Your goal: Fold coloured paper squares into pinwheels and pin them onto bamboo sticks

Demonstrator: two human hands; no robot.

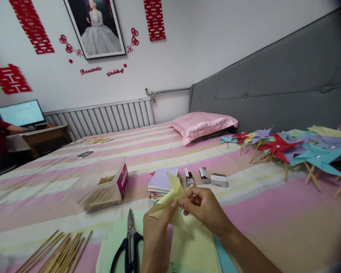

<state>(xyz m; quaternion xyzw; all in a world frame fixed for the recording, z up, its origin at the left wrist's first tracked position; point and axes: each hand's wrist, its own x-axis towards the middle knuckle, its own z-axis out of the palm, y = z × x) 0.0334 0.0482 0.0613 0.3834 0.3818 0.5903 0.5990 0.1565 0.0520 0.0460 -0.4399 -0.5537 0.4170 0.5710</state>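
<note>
A pale yellow paper pinwheel (pixel 174 191) with curled blades is held up between both hands. My left hand (pixel 158 233) grips it from below, with the thumb pressed near its middle. The fingertips of my right hand (pixel 204 206) pinch at the pinwheel's right side by the centre; whether a small pin is between them cannot be made out. Beneath the hands lie yellow paper sheets (pixel 194 246) over blue ones. Scissors (pixel 130 242) with dark handles rest on light green paper (pixel 109 242) left of my left hand.
Behind the hands stand a stack of cut coloured squares (pixel 161 178) and small boxes (pixel 218 180). Wooden sticks (pixel 65 252) lie at front left, near a clear tub (pixel 102 189) of sticks. Finished pinwheels (pixel 281 147) crowd the right. A pink pillow (pixel 203 125) and a person's arm (pixel 14 129) are farther back.
</note>
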